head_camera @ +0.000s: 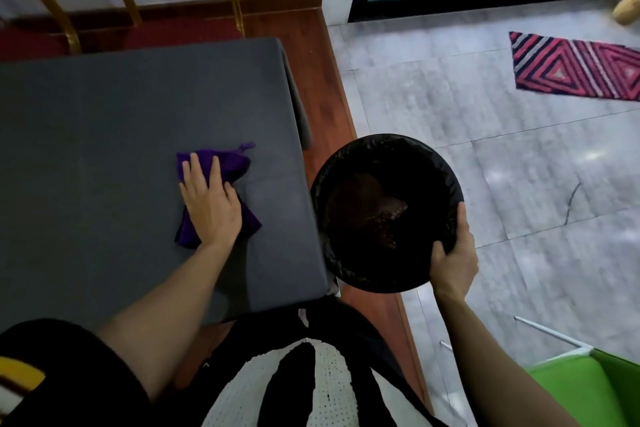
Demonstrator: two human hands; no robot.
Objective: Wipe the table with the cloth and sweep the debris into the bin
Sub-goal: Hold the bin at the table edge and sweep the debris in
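A purple cloth (231,163) lies crumpled on the grey table (104,135), near its right edge. My left hand (209,199) presses flat on the cloth with straight fingers. A round bin lined with a black bag (349,156) sits just off the table's right edge, its rim level with the tabletop. Brown debris (377,208) lies inside it. My right hand (453,260) grips the bin's near right rim, thumb inside and fingers curled round the outside.
Red chairs with gold frames (65,24) stand behind the table. A wooden strip (329,97) runs along the floor beside it. A red striped mat (581,66) lies on the grey tiles, and a green chair (588,388) is at the bottom right.
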